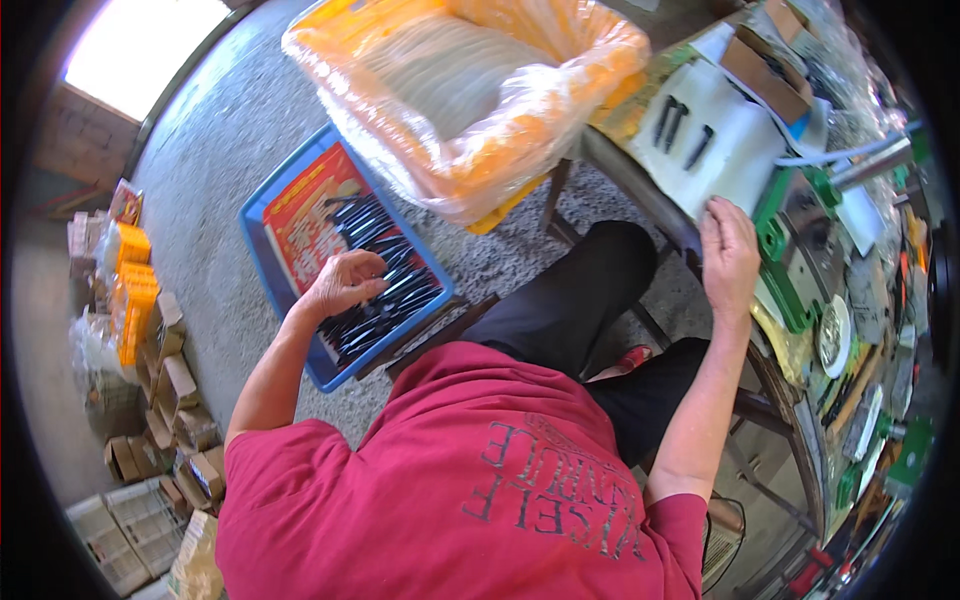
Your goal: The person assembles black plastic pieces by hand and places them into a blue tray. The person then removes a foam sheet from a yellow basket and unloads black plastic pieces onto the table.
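Clock read from the middle of my view, 12 straight ahead. Workbench (625,170) along my right, at 3 o'clock, crowded with tools and parts. Yellow crate (440,180) at 12, lined with clear plastic film that spills over its rim. Blue tray (257,250) between 9 and 10; a red printed sheet (298,215) lies in its far left part. White sheet (735,170) on the bench at 2; green metal fixture (774,228) near 3, just beyond my right hand. Left hand (345,283) at 9, over the tray, fingers curled toward the thumb; cannot tell whether anything is pinched. Right hand (730,255) near 3, at the bench edge, fingers nearly together; their undersides are hidden, so cannot tell the grip. Slender dark pieces (400,270) crowd the tray; three black pieces (672,125) lie on the white sheet, apart from my fingers.
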Demonstrator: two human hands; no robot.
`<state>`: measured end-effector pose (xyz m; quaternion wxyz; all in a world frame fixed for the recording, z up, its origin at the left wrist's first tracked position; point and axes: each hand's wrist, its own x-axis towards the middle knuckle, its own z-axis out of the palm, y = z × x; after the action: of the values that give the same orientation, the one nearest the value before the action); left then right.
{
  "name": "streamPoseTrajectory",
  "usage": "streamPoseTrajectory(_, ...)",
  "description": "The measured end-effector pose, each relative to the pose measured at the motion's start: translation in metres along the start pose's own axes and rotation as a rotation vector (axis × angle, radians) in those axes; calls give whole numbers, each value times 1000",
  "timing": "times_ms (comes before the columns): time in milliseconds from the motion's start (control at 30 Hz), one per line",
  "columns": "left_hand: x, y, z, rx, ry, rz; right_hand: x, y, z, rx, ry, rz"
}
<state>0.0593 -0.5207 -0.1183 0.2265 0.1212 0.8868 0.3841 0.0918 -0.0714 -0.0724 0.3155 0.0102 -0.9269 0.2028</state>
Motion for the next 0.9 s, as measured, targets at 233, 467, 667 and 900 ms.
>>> streamPoseTrajectory(233,52,134,36,-252,-321,428,1,1,0,42,49,-33)
streamPoseTrajectory(467,124,252,60,-49,-68,628,0,7,1,94,96,-76)
streamPoseTrajectory(667,209,288,88,383,201,591,2,3,-3,136,92,-45)
streamPoseTrajectory(900,227,305,112,652,272,468,2,4,-2,124,108,-55)
